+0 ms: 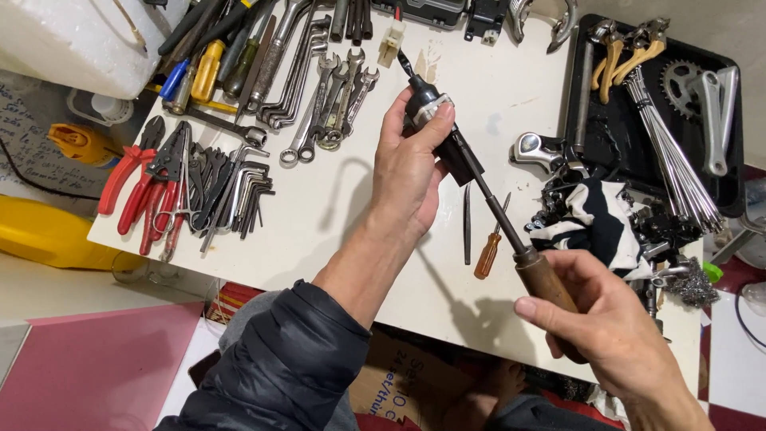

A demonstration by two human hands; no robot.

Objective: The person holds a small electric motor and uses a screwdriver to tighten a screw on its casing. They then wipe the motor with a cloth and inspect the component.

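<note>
- Cardboard box [399,383] sits nearest me, below the near edge of the white table [335,215], brown with dark print on its flap; I can't see inside it.
- My right hand [614,327] is closed around the brown wooden handle of a screwdriver [511,231], just off the table's near right corner, its dark shaft angled up and left.
- My left hand [411,164] hovers over the middle of the table, fingers and thumb clamped on a small black part [427,112] with a pale band around it; the screwdriver's shaft runs into the part's lower end.
- An orange-handled screwdriver [488,254] and a thin dark file [467,223] lie on the table under the shaft.
- A black-and-white rag [594,219] lies on a heap of dark metal parts at the right edge.
- Red-handled pliers [144,187] and hex keys [239,187] lie at the left edge, with wrenches [327,96] beyond them.
- A black tray [590,120] at the far right corner holds a bundle of spokes [670,152], a chainring with crank arm [702,96] and gold-coloured levers [626,52].
- A white foam block [72,40] stands off the far left corner.
</note>
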